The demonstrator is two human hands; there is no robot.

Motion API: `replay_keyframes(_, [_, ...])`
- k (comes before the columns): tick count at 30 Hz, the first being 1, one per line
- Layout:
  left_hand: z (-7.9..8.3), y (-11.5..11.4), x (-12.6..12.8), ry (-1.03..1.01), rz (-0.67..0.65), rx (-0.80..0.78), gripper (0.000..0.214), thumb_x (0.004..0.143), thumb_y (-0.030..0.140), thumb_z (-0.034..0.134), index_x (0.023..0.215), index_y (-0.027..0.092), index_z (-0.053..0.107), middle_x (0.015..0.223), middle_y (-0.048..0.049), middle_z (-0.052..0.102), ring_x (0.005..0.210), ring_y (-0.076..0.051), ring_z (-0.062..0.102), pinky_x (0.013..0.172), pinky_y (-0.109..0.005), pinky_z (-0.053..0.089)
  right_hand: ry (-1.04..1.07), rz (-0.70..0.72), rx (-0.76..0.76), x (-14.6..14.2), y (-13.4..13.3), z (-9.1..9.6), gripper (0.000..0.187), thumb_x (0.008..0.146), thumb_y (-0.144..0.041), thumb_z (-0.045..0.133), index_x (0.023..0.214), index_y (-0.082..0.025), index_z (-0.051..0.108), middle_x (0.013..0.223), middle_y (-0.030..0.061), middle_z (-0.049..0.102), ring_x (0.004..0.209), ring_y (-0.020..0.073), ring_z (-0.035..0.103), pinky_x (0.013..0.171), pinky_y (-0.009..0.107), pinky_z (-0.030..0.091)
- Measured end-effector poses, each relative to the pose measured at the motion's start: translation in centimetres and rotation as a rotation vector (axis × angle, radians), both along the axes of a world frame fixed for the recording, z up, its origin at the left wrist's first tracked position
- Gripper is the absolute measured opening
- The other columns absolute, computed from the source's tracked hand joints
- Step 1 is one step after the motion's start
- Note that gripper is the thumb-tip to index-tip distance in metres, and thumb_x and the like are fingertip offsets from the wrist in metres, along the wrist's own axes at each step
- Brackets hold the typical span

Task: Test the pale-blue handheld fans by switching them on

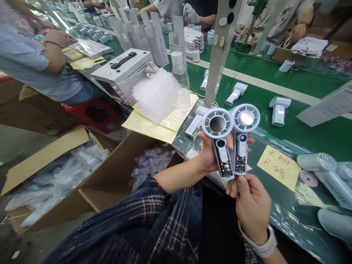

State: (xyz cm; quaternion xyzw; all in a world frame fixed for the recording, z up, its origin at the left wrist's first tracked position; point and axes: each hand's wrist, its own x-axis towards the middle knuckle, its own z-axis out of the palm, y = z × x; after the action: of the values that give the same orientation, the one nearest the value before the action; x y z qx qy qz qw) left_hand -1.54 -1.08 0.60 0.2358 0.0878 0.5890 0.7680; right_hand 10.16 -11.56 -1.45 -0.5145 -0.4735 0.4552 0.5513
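Note:
I hold two handheld fan-like devices upright, side by side, over the near edge of the green conveyor belt [275, 73]. The left device [218, 139] has a round head with a dark centre and an exposed board in its handle. My left hand [209, 156] is wrapped round its handle from behind. The right device [243, 135] has a shiny centre and a lit display reading 20. My right hand [251, 201] pinches the bottom of its handle from below. A white watch band is on my right wrist.
Several similar devices [279, 110] lie on the belt, more at the far right [330, 179]. A yellow handwritten note [277, 167], a water bottle [181, 79], bubble bags [156, 95] and yellow sticker sheets sit nearby. Cardboard boxes [68, 172] of bags stand left. Other people work around.

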Motion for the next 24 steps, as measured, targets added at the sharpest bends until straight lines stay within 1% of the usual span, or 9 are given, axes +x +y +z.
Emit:
replay_keyframes(4, [-1.3, 0.0, 0.3, 0.063, 0.028, 0.087, 0.092, 0.045, 0.108, 0.066, 0.055, 0.016, 0.059, 0.1, -0.0147, 0.078, 0.084, -0.025, 0.076, 0.073, -0.035, 0.065, 0.102, -0.018, -0.041, -0.7, -0.5, -0.2, 0.037, 0.106, -0.044, 0.064, 0.078, -0.021, 0.059, 0.054, -0.0055, 0.054, 0.052, 0.0117, 0.058, 0.058, 0.025, 0.048])
replay_keyframes(7, [-1.9, 0.1, 0.6, 0.095, 0.03, 0.104, 0.095, 0.045, 0.111, 0.06, 0.052, 0.017, 0.054, 0.106, -0.0169, 0.078, 0.091, -0.027, 0.076, 0.077, -0.038, 0.065, 0.111, -0.014, -0.042, -0.8, -0.6, -0.1, 0.037, 0.106, -0.045, 0.063, 0.079, -0.021, 0.058, 0.053, -0.0056, 0.054, 0.051, 0.0118, 0.058, 0.058, 0.025, 0.048])
replay_keyframes(12, [-2.0, 0.1, 0.7, 0.093, 0.012, 0.114, 0.094, 0.049, 0.111, 0.058, 0.064, 0.018, 0.057, 0.11, -0.0156, 0.075, 0.091, -0.029, 0.074, 0.081, -0.043, 0.064, -0.19, 0.026, 0.029, 1.0, -0.4, 0.1, 0.035, 0.108, -0.046, 0.058, 0.084, -0.021, 0.067, 0.073, 0.002, 0.07, 0.066, 0.016, 0.066, 0.065, 0.029, 0.051])
replay_keyframes(14, [-1.9, 0.0, 0.6, 0.075, 0.049, 0.108, 0.091, 0.056, 0.108, 0.059, 0.074, 0.019, 0.062, 0.116, -0.0142, 0.074, 0.1, -0.031, 0.074, 0.087, -0.046, 0.063, -0.255, 0.051, 0.112, 2.3, -0.2, 0.1, 0.035, 0.108, -0.044, 0.054, 0.083, -0.022, 0.066, 0.089, 0.0062, 0.074, 0.081, 0.0204, 0.07, 0.075, 0.034, 0.055])
replay_keyframes(16, [-1.7, -0.2, 0.3, 0.116, 0.084, 0.084, 0.085, 0.064, 0.102, 0.062, 0.085, 0.02, 0.066, 0.124, -0.0137, 0.072, 0.117, -0.036, 0.07, 0.098, -0.05, 0.06, -0.365, -0.037, 0.19, 3.6, 0.3, 0.0, 0.034, 0.106, -0.043, 0.056, 0.08, -0.022, 0.063, 0.117, 0.0118, 0.072, 0.114, 0.0292, 0.069, 0.099, 0.047, 0.054])
replay_keyframes(18, [-1.5, -0.5, -0.5, 0.271, 0.044, 0.132, 0.081, 0.067, 0.095, 0.067, 0.098, 0.02, 0.07, 0.127, -0.0137, 0.071, 0.127, -0.038, 0.066, 0.106, -0.053, 0.056, -0.505, -0.193, 0.218, 4.5, 0.8, -0.1, 0.026, 0.103, -0.045, 0.061, 0.095, -0.022, 0.069, 0.152, 0.0153, 0.056, 0.151, 0.0388, 0.045, 0.124, 0.06, 0.034])
replay_keyframes(20, [-1.5, -0.7, -1.5, 0.447, -0.066, 0.245, 0.078, 0.062, 0.084, 0.081, 0.106, 0.02, 0.075, 0.126, -0.0137, 0.071, 0.128, -0.039, 0.064, 0.111, -0.054, 0.053, -0.469, -0.192, 0.174, 5.2, 1.2, -0.2, 0.039, 0.099, -0.05, 0.066, 0.128, -0.024, 0.068, 0.167, 0.0145, 0.044, 0.162, 0.0402, 0.03, 0.13, 0.063, 0.025])
replay_keyframes(22, [-1.7, -1.0, -2.6, 0.567, -0.169, 0.373, 0.072, 0.05, 0.069, 0.098, 0.099, 0.019, 0.079, 0.124, -0.0144, 0.072, 0.128, -0.041, 0.063, 0.114, -0.053, 0.051, -0.254, -0.024, 0.09, 5.5, 1.2, 0.0, 0.053, 0.094, -0.052, 0.073, 0.14, -0.027, 0.064, 0.157, 0.0147, 0.057, 0.149, 0.0393, 0.051, 0.119, 0.058, 0.044])
replay_keyframes(24, [-2.1, -1.0, -3.5, 0.618, -0.194, 0.405, 0.063, 0.046, 0.058, 0.104, 0.088, 0.018, 0.079, 0.124, -0.0147, 0.072, 0.125, -0.039, 0.065, 0.113, -0.049, 0.051, -0.042, 0.088, 0.029, 5.7, 1.1, 0.2, 0.048, 0.088, -0.05, 0.083, 0.129, -0.028, 0.07, 0.13, 0.0122, 0.074, 0.119, 0.0346, 0.072, 0.097, 0.048, 0.06])
